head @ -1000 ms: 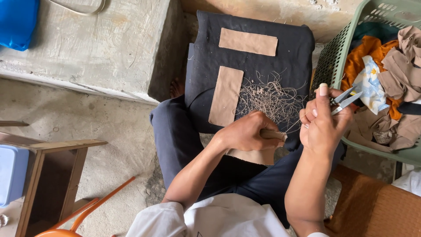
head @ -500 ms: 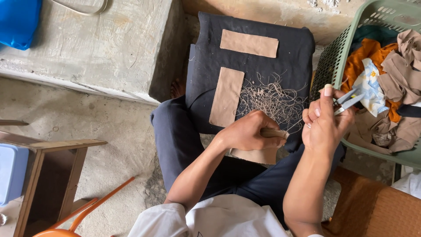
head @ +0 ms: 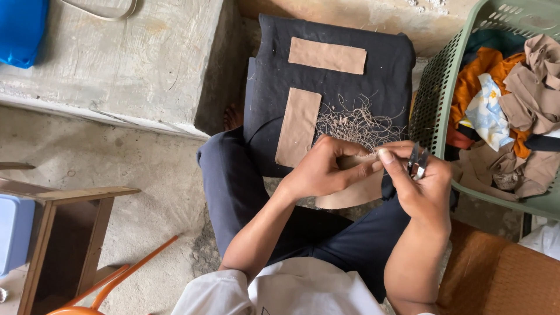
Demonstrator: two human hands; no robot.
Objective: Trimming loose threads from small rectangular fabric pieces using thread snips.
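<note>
The left hand [head: 324,169] pinches a tan fabric piece [head: 350,189] between thumb and fingers, just below the pile of loose cut threads [head: 359,123] on the black cloth [head: 274,76] draped over the person's knee. The right hand [head: 423,184] is closed around small thread snips [head: 417,163] — blades pointing up — while its fingertips meet the same tan piece. Two more tan strips, one flat [head: 327,55] above the thread pile, one upright [head: 298,125] left of it, lie on the cloth. Right of the threads stands a green laundry basket [head: 434,99] of mixed garments.
</note>
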